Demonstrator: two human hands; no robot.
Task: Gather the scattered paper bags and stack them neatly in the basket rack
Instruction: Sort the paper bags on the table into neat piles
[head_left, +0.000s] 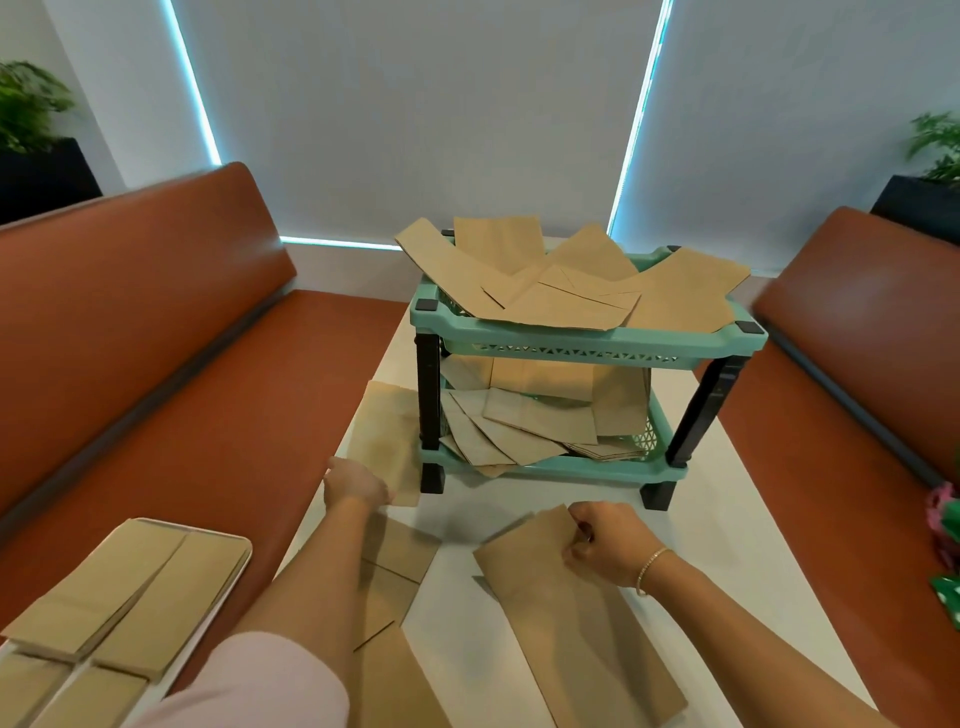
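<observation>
A teal two-tier basket rack (587, 343) with black legs stands on the white table (457, 525). Brown paper bags lie untidily across its top tier (561, 291) and in its bottom tier (519, 426). More flat paper bags lie on the table. My left hand (356, 486) reaches to the near corner of a bag (387, 431) lying left of the rack; its fingers are hidden. My right hand (608, 543) has curled fingers pinching the top edge of a long bag (571, 623). Another bag (389, 571) lies under my left forearm.
A white tray (236, 545) holding neat piles of paper bags sits on the orange bench seat at lower left. Orange benches flank the table on both sides. Green-and-pink patterned cloth (943, 525) shows at the right edge. Potted plants stand in both far corners.
</observation>
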